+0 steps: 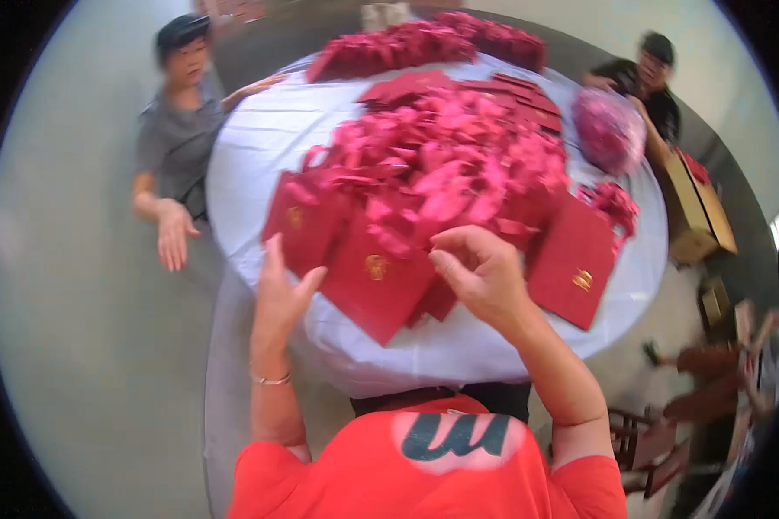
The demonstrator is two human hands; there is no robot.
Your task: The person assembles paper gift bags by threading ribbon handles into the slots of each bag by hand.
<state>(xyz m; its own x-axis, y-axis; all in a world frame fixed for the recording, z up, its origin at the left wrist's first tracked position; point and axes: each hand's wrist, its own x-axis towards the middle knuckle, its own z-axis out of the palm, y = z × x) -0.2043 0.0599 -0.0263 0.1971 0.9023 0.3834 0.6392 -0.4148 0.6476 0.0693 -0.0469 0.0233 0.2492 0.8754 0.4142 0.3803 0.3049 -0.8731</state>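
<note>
Flat red gift bags with gold emblems and pink ribbon bows lie in a heap on a round table. My left hand (284,294) is open, thumb and fingers apart, at the edge between two bags at the near left. One front gift bag (376,278) lies tilted between my hands. Over its upper right corner, my right hand (483,272) has thumb and forefinger brought together; what they pinch, if anything, is too small to make out. Another gift bag (573,264) lies to the right of that hand. Loops of pink ribbon (459,173) cover the heap's middle.
The table (255,147) has a white cloth. A row of red bags (407,50) stands at its far edge. One person (182,130) is at the left; another (653,86) at the right holds a clear plastic bundle (608,130). Near them stands a cardboard box (694,212). Wooden chairs (653,445) are lower right.
</note>
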